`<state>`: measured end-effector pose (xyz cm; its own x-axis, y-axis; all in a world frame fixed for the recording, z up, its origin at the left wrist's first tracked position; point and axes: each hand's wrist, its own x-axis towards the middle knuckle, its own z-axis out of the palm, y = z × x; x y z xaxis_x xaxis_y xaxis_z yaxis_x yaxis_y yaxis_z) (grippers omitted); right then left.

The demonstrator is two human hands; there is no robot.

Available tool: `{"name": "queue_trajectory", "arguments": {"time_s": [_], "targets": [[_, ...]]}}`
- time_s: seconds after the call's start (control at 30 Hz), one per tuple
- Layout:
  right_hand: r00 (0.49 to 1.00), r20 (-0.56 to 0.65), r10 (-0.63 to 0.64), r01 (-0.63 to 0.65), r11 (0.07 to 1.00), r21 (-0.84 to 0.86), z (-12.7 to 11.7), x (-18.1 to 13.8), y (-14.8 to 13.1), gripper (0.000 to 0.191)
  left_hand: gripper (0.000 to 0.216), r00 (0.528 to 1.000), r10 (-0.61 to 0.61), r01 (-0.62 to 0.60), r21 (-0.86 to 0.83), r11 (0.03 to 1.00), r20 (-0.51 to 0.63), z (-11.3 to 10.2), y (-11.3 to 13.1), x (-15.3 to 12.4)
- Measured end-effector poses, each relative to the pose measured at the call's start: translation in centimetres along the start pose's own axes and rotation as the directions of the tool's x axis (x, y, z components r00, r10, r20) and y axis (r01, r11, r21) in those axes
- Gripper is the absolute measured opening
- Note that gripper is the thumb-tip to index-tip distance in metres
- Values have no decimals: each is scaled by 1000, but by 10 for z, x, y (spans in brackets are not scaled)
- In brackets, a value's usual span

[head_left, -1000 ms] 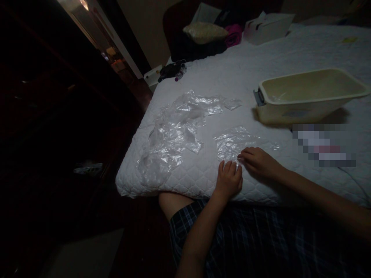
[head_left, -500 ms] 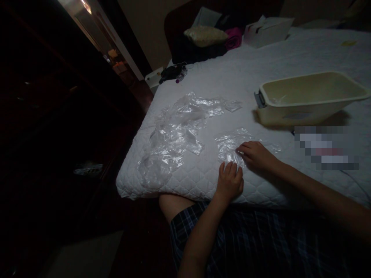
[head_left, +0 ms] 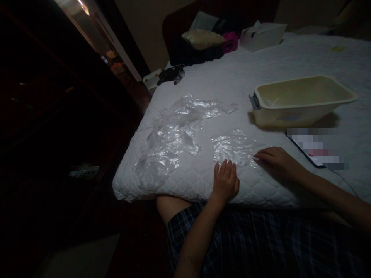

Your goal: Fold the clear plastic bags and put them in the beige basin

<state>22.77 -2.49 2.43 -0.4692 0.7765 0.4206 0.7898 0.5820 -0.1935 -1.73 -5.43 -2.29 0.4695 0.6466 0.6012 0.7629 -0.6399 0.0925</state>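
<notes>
Plastic sheet [head_left: 233, 146]: long axis 9–3
Left hand [head_left: 226, 181]: nearer, fingers spread, sheet 12 o'clock
Right hand [head_left: 275, 160]: pinch unclear, sheet 10 o'clock

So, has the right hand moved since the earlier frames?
Yes, rightward: the right hand's fingertips, earlier left of the cream tub's grey latch, now sit directly below it in view.

Home, bedroom by the look of it. White quilted bed [head_left: 255, 65] across middle and right. Far side: cushion [head_left: 203, 39], rolled magenta cloth [head_left: 230, 43], dark fabric [head_left: 198, 56], white box [head_left: 265, 37]. Curved dark-red back [head_left: 174, 25] behind, chair or headboard, can't tell. Doorway [head_left: 106, 46] upper left, light beyond. Plaid clothing [head_left: 187, 224], bare knee [head_left: 169, 206] at the bed edge. Dim.
</notes>
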Motion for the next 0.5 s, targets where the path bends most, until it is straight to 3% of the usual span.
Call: {"name": "queue_trajectory", "arguments": {"time_s": [0.23,0.5], "targets": [[998,25,-60,60,998,-10,5,-8,5,24,40,991,123,-119,-77,990,47,1,10,13],[997,31,-67,69,995,-72,3,-13,8,26,34,994,80,-74,-91,993,69,7,21,23]]}}
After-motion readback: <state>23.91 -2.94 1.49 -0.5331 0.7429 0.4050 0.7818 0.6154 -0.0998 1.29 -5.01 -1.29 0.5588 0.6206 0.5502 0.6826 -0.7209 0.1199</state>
